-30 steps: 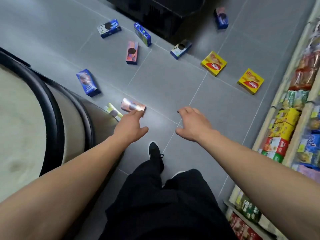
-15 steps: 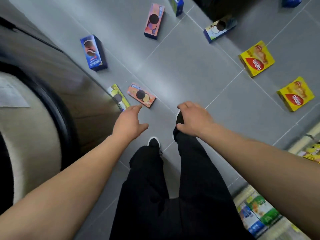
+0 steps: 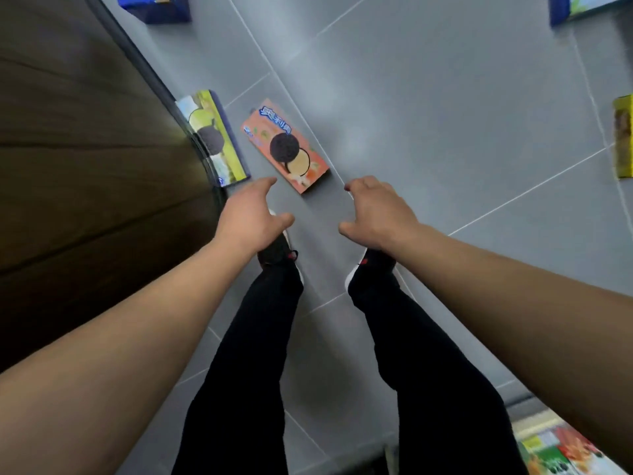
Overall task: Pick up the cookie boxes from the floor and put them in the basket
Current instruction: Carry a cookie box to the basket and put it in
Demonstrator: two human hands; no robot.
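An orange rectangular cardboard cookie box point(image 3: 285, 145) printed with a dark sandwich cookie lies flat on the grey tiled floor point(image 3: 445, 132), at about 12 o'clock from the person's feet. Just beside it, at 10 o'clock, a yellow-green cardboard cookie box point(image 3: 214, 137) with a purple edge leans against the foot of a dark brown curved wall point(image 3: 85, 149), which may be the basket's side; its inside is out of view, so what it holds cannot be told.

The left hand point(image 3: 251, 217) hovers with its fingers stretched and relaxed, gripping nothing, its fingertips just short of the orange box's near corner. The right hand point(image 3: 376, 214) hangs at 1 o'clock, fingers loosely curled downward, holding nothing, apart from the box.

More boxes lie at the edges: a dark blue cardboard box point(image 3: 154, 6) at 11 o'clock, a blue-ended pale box point(image 3: 589, 6) at 1 o'clock, and a yellow box point(image 3: 623, 137) at 3 o'clock, all cut off by the frame. At 5 o'clock a shelf of colourful snack packets point(image 3: 555, 450) shows, blurred. Black trousers point(image 3: 257, 371) and black shoes point(image 3: 277, 252) stand on the tiles.
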